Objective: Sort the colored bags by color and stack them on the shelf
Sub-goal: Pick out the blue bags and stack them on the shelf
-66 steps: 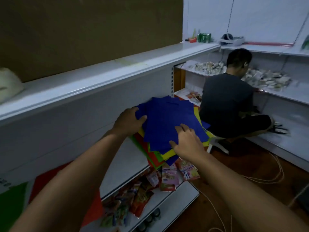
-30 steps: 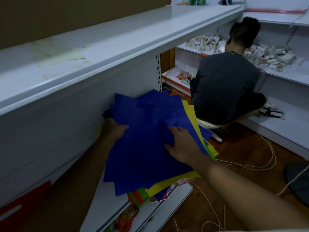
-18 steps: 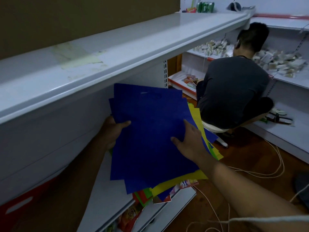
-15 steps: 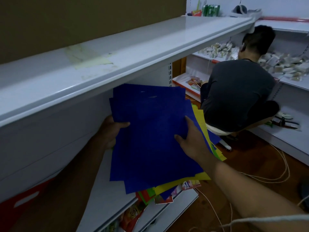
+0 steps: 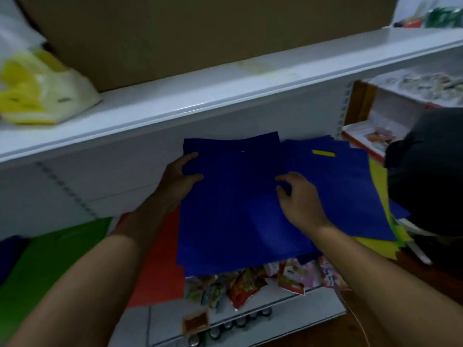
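Note:
A bundle of blue bags (image 5: 233,211) is held over the middle shelf, and my left hand (image 5: 179,179) grips its left edge with the thumb on top. My right hand (image 5: 299,199) lies on the bundle's right side, fingers curled on the fabric. More blue bags (image 5: 350,186) lie to the right on a mixed pile with yellow bags (image 5: 375,246) showing underneath. On the shelf at left lie a red bag (image 5: 160,266) and a green bag (image 5: 45,266). Yellow bags (image 5: 27,93) rest on the top shelf (image 5: 175,101) at far left.
Snack packets (image 5: 250,281) crowd the lower shelf below the bags. A person in a dark shirt (image 5: 426,181) crouches close on the right. A brown board backs the top shelf. Further shelves with small packets stand at the far right.
The view has swung left. The blue bundle has come away from the mixed pile and moved left with both hands, now above the red bag.

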`<state>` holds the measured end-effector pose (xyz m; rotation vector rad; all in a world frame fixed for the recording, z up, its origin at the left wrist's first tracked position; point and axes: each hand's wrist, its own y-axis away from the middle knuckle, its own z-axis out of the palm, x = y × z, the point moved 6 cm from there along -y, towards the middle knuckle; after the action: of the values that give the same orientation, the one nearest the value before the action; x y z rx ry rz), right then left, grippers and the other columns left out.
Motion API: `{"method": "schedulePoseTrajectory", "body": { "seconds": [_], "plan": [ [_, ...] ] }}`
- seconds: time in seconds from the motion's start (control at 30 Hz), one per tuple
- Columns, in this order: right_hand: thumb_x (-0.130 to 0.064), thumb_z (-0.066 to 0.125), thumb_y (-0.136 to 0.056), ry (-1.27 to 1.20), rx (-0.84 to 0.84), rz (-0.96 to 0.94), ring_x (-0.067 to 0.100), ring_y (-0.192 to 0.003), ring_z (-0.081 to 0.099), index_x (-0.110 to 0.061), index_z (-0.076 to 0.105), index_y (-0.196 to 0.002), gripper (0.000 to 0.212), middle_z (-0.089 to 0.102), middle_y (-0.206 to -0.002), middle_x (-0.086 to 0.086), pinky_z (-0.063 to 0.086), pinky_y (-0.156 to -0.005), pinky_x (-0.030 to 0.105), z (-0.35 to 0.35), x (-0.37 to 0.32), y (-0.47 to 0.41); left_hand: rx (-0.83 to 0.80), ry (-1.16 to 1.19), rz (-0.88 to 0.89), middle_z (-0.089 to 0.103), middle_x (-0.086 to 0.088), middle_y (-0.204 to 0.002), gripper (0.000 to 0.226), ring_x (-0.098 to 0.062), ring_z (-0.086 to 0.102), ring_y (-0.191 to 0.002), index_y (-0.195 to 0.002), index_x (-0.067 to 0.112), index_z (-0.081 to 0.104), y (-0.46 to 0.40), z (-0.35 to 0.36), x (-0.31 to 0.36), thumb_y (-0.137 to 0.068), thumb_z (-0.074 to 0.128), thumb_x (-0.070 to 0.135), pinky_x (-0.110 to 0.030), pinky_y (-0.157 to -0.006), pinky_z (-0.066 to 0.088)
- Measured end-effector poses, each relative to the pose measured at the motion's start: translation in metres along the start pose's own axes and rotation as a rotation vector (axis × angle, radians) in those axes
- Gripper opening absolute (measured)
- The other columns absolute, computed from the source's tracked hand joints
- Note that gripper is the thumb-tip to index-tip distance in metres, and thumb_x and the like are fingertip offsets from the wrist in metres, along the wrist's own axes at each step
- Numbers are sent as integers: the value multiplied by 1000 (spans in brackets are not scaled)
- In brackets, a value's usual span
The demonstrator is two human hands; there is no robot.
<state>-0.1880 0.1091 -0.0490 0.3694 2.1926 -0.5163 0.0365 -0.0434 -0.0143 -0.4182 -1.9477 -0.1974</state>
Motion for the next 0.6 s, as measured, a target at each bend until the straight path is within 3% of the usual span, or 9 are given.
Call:
{"method": "schedulePoseTrajectory", "body": {
  "seconds": [0.13, 0.23, 0.4, 0.53, 0.6],
  "plan": [
    [-9, 49, -98, -82, -157, -38, 23, -124, 48, -13, 51, -136, 39, 42, -144, 3, 43, -99, 27, 50, -45, 22, 132, -163, 7, 41, 3, -145, 52, -6, 42, -121, -145, 23, 39, 42, -72, -14, -97, 54, 12, -18, -100, 34],
    [-6, 49, -96, -97, -204, -76, 18, -120, 49, -14, 50, -137, 41, 44, -142, 2, 43, -94, 24, 83, -81, 36, 229, -198, -23, 46, 0, -140, 49, -10, 46, -117, -139, 21, 47, 70, -126, -29, -94, 54, 4, -20, -98, 38],
    [-6, 47, -97, -81, -279, -100, 15, -129, 43, -16, 45, -141, 45, 39, -148, -1, 35, -92, 17, 140, -143, 55, 369, -109, -119, 55, -3, -126, 39, -16, 56, -106, -127, 14, 59, 106, -208, -63, -90, 60, 1, -24, -90, 48],
    [-3, 48, -95, -66, -323, -106, 15, -133, 39, -15, 42, -143, 50, 38, -150, 0, 27, -100, 14, 204, -194, 73, 395, -83, -189, 54, -5, -127, 45, -18, 55, -105, -132, 11, 54, 129, -278, -104, -89, 60, -1, -19, -83, 48],
    [-2, 49, -94, -54, -347, -108, 15, -134, 39, -14, 42, -144, 51, 38, -151, 1, 26, -101, 14, 237, -214, 83, 365, -71, -243, 49, -10, -137, 54, -23, 51, -118, -140, 10, 46, 138, -309, -128, -89, 60, -1, -24, -93, 46]
  ]
}}
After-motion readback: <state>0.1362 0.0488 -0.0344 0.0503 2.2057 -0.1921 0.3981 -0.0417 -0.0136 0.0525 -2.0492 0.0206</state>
